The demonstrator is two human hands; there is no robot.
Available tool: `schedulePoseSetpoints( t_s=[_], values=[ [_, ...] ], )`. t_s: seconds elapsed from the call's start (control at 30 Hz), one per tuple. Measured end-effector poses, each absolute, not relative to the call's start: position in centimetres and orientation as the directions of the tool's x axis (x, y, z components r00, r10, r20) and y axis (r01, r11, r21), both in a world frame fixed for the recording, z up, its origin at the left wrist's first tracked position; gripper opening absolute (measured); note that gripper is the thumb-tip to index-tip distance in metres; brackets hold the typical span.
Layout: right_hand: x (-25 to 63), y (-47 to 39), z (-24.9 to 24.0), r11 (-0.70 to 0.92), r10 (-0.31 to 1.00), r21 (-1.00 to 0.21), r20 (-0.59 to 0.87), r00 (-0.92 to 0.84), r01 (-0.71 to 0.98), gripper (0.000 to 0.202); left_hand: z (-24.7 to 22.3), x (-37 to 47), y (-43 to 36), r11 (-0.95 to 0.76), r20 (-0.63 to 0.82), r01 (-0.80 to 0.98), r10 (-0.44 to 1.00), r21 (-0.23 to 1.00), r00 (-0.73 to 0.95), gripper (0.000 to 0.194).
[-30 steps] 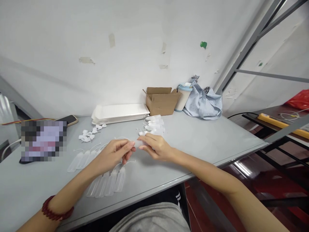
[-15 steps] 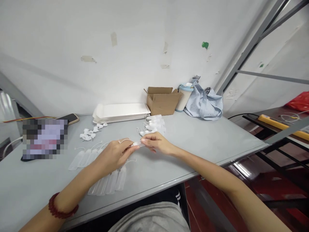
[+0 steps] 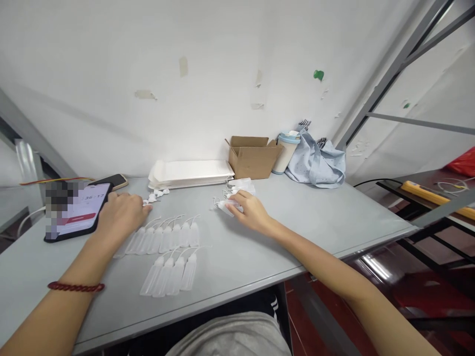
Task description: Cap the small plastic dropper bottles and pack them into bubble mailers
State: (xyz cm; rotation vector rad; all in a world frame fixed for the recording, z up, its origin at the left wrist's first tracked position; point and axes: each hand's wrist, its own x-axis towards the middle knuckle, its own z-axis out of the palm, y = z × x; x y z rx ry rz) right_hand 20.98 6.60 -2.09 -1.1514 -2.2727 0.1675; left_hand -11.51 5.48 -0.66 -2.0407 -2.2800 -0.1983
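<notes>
My left hand is over the small white caps at the left, beside a phone; its fingertips are mostly hidden, so its grip is unclear. My right hand reaches to a pile of clear plastic tubes in front of the cardboard box, its thumb and fingers at a capped tube. Two rows of clear tubes with white caps and thin strings lie between my arms, an upper row and a lower row.
Along the wall stand a flat white stack, an open cardboard box, a cup with a blue lid and a light blue cloth bag. A second phone lies at the back left.
My hands have parted. The left has moved left to the white caps, the right slightly up to the tube pile. The small piece held between them is no longer there.
</notes>
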Motion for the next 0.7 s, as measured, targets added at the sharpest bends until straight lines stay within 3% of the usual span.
schedulePoseSetpoints(
  t_s=[0.23, 0.4, 0.47, 0.57, 0.7],
  values=[
    [21.0, 6.8, -2.3, 0.550, 0.812, -0.240, 0.375, -0.447, 0.800, 0.021, -0.2, -10.4, 4.8, 0.005, 0.152, 0.991, 0.988, -0.133, 0.015, 0.047],
    [20.8, 6.6, -2.3, 0.471, 0.818, -0.128, 0.435, -0.378, 0.873, 0.017, 0.2, -9.6, 4.6, 0.022, 0.200, 0.992, 0.980, -0.125, 0.003, 0.040],
    [20.6, 6.2, -2.2, 0.480, 0.790, -0.110, 0.485, -0.374, 0.870, 0.015, 0.6, -9.0, 4.4, 0.033, 0.195, 0.998, 0.981, -0.056, -0.021, 0.038],
    [20.2, 5.1, -2.0, 0.581, 0.734, -0.161, 0.526, -0.429, 0.797, 0.014, 1.1, -7.9, 4.2, 0.075, 0.148, 0.983, 0.984, 0.167, -0.101, 0.028],
    [19.4, 2.4, -1.1, 0.811, 0.584, -0.298, 0.449, -0.676, 0.504, 0.018, 0.9, -6.2, 3.9, 0.034, 0.150, 0.907, 0.983, 0.420, -0.106, 0.021]
  ],
)
